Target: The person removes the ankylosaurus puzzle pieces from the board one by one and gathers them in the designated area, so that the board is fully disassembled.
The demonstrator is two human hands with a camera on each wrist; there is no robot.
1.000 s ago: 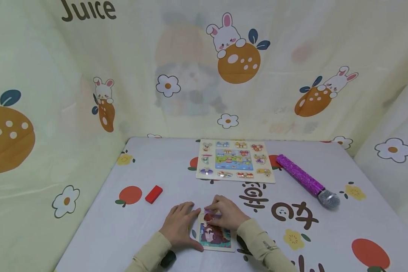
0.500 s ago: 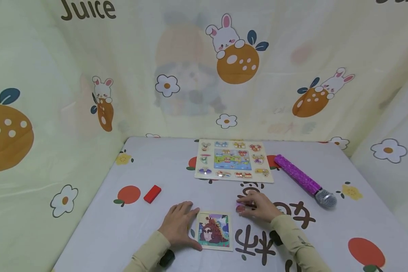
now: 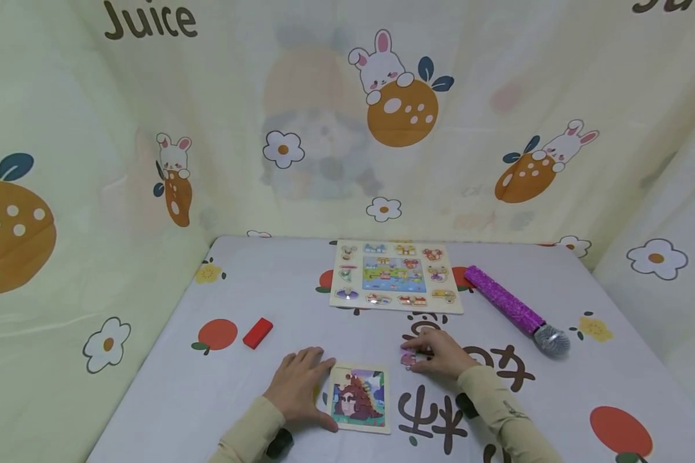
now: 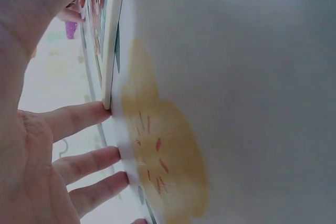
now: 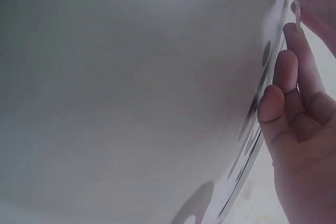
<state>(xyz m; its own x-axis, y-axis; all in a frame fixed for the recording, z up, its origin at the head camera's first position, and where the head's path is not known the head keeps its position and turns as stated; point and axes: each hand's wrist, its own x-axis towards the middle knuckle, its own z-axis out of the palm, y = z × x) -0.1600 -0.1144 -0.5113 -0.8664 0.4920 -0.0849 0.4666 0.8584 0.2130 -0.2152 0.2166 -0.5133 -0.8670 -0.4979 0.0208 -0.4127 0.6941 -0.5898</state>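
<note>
A small square jigsaw puzzle (image 3: 387, 402) with a pale frame and a brown animal picture lies flat near the front of the table. Its upper left corner shows a bare pale patch. Along its left edge, my left hand (image 3: 298, 388) rests with fingers spread, and in the left wrist view the index fingertip touches the frame's corner. To the right of the puzzle, my right hand (image 3: 440, 354) pinches a small purple and red puzzle piece (image 3: 407, 359) between thumb and index finger. In the right wrist view that piece (image 5: 297, 17) is seen edge-on, the other fingers curled below.
Behind the hands lies a larger picture board (image 3: 338, 300) with several small coloured shapes. A glittery purple microphone (image 3: 506, 301) is at the right. A red block (image 3: 258, 333) lies at the left. Printed cloth covers the table, and a patterned curtain (image 3: 324, 212) hangs behind it.
My right hand has taken the piece away from the puzzle's upper left and moved right with it, then stayed there. The left hand remains at the puzzle's left edge.
</note>
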